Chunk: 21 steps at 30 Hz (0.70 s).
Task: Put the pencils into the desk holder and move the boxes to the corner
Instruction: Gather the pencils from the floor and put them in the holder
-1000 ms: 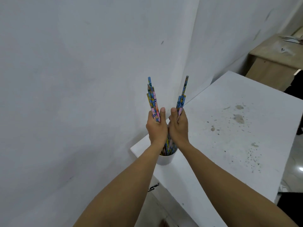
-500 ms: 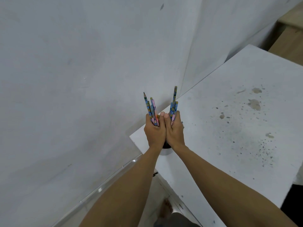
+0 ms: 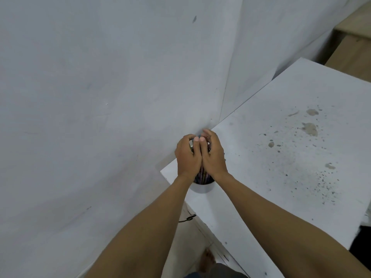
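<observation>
A white cup-shaped desk holder stands at the near left corner of the white table, close to the wall. Several patterned pencils stand in it; only their dark shafts show between my wrists. My left hand and my right hand press side by side right over the holder, fingers curled around the upper ends of the pencils. The right hand's fingertips are blurred and slightly lifted. No boxes are in view.
A grey-white wall runs along the table's left side and meets another wall behind it. Dark stains and specks mark the tabletop at right. A wooden desk stands at the far right. My bare foot shows on the floor below.
Both hands have gone down with the pencils. The tips that stuck up above my fingers are now sunk into the holder and hidden by my hands. The camera has tilted further down.
</observation>
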Available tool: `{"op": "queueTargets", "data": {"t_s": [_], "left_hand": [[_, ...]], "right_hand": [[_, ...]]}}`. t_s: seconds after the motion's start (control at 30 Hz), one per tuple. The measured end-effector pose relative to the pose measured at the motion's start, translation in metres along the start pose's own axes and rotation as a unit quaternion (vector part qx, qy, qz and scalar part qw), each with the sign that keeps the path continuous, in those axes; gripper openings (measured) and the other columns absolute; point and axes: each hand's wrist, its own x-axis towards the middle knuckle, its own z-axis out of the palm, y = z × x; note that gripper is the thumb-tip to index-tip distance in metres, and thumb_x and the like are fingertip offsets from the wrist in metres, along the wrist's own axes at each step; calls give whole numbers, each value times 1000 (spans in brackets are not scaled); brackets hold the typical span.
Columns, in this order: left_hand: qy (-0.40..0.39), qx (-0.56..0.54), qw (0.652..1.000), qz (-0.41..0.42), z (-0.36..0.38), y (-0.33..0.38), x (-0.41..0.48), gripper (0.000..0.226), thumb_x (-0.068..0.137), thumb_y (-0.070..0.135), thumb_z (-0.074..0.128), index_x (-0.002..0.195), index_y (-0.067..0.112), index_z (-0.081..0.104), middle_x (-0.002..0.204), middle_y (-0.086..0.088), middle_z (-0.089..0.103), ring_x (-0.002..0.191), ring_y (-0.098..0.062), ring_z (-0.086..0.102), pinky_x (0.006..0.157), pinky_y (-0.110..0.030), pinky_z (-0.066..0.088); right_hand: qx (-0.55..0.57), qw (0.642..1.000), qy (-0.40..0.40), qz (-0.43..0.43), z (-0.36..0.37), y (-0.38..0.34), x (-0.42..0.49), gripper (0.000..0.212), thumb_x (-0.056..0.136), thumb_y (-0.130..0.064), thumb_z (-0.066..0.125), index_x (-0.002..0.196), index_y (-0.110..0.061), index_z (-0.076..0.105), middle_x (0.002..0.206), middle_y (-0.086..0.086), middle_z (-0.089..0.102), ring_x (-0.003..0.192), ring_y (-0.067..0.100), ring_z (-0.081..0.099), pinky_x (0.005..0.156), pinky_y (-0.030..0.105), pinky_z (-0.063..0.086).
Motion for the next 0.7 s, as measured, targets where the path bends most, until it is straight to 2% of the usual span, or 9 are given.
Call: {"op": "queueTargets", "data": {"t_s": [0.1,0.2,0.3,0.4,0.53,0.7], "left_hand": [[-47,79,996,-6,-5,-3,7,20,99,33,37,90,22,51,93,8,59,95,-19,56,92,-46,45],[-69,105,992,6,-11,-2,10,23,100,31,36,91,18,53,98,3,60,94,-20,55,91,-48,44],[-50,108,993,25,-20,-3,5,24,100,29,37,109,18,57,114,2,62,107,-20,56,97,-48,42],[-51,117,991,31,-29,-5,-2,29,100,29,42,121,15,55,130,-1,57,120,-22,52,104,-47,38],[-48,116,990,58,-41,-1,-10,30,99,30,46,121,13,56,133,-4,56,128,-21,48,109,-46,35],[-61,128,983,117,-57,3,-31,25,97,22,52,116,9,59,127,-6,60,124,-23,51,104,-48,39]], "right_hand": [[-74,997,-16,-28,-1,0,9,21,101,-24,45,105,-15,63,106,-8,52,96,6,55,92,29,48],[-149,987,-18,-55,-1,-3,14,18,99,-24,45,94,-20,61,98,-10,53,93,11,52,89,33,43],[-207,974,-32,-81,-1,-5,15,19,100,-30,43,101,-25,61,105,-9,56,100,14,51,92,30,34],[-245,963,-34,-105,-5,-7,14,24,100,-31,43,111,-22,63,116,-4,56,113,16,49,99,32,29],[-244,959,-33,-140,-12,-9,5,28,99,-29,47,121,-21,61,130,-3,55,129,16,45,108,35,22],[-249,955,-45,-156,-26,-12,-20,32,99,-27,49,128,-20,59,136,-1,53,138,18,37,112,40,15]]}}
